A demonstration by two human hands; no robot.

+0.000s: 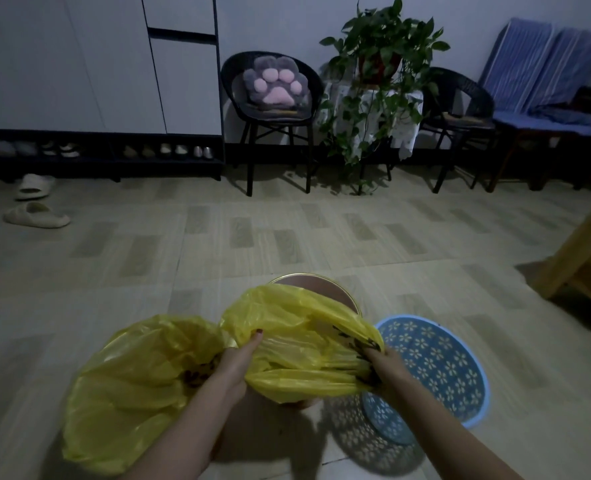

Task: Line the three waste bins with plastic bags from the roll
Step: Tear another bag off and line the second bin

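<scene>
Dim room, tiled floor [217, 237]; slippers [36, 213], possibly rubber, lie near shoe rack [96, 154].

A dim home living room.
Shoe rack [96, 152] far left, chairs [273, 119], potted plant [378, 64], slippers [36, 213] on tiled floor [287, 237].

The floor [217, 237] is laid with pale tiles patterned in darker rectangles. Three waste bins stand on it close together near the bottom of the view: a bin draped in a yellow bag [131, 382] on the left, a brown round bin [321, 289] in the middle, and a blue perforated bin [436, 368] on the right. Two pale slippers [34, 202] lie at the far left. Two black chairs [273, 109] stand along the far wall, and a wooden piece of furniture [581, 258] at the right edge.
</scene>
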